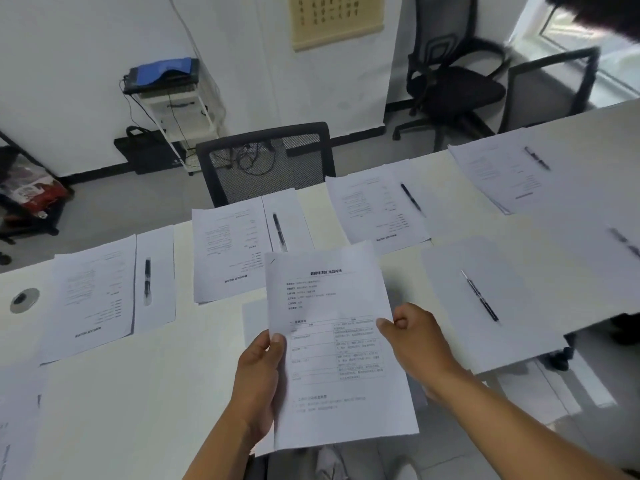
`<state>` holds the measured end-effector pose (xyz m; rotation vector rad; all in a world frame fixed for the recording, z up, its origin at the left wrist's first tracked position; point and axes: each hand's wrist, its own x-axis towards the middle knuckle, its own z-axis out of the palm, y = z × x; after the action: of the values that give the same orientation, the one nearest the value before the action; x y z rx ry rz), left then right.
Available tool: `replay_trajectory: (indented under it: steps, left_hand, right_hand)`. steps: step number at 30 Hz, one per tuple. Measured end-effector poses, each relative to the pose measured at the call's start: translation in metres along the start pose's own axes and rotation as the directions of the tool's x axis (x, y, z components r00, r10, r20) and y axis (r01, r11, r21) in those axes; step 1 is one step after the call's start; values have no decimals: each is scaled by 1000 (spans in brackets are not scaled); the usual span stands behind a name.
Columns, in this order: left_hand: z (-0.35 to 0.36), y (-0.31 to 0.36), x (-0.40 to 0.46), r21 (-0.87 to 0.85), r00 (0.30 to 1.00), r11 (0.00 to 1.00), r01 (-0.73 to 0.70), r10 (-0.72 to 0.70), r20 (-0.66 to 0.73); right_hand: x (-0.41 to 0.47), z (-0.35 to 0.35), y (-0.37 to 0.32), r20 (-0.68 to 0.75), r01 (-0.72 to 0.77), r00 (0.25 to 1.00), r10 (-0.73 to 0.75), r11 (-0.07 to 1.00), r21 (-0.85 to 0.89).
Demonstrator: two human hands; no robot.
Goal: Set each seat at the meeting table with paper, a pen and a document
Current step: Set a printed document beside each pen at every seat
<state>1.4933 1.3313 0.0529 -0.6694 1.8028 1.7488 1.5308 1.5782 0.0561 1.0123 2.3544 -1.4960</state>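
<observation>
A printed document [332,344] is pinched at both edges by the left hand [259,372] and right hand [415,341] — uneven release could skew it off the blank sheet [252,323] below.

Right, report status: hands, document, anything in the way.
Left hand and right hand both grip the printed document, held above the table. Near seat on the right has blank paper and pen, no document. Nothing blocking.

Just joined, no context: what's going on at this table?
A person holds a printed white document sheet over the white meeting table, left hand and right hand pinching its edges. Far-side seats already have papers and black pens. The near right place has blank paper and a pen, no document visible.
</observation>
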Motion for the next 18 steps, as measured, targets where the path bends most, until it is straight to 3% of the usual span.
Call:
replay_trajectory:
  steps: [11, 18]
  left_hand:
    - [116, 14, -36, 171, 993, 983, -71, 52, 109]
    - [231, 7, -54, 164, 999, 985, -44, 44, 3]
  right_hand:
    - [9, -115, 42, -117, 45, 992, -43, 999, 14]
    - [62, -212, 83, -40, 83, 996, -81, 995, 50]
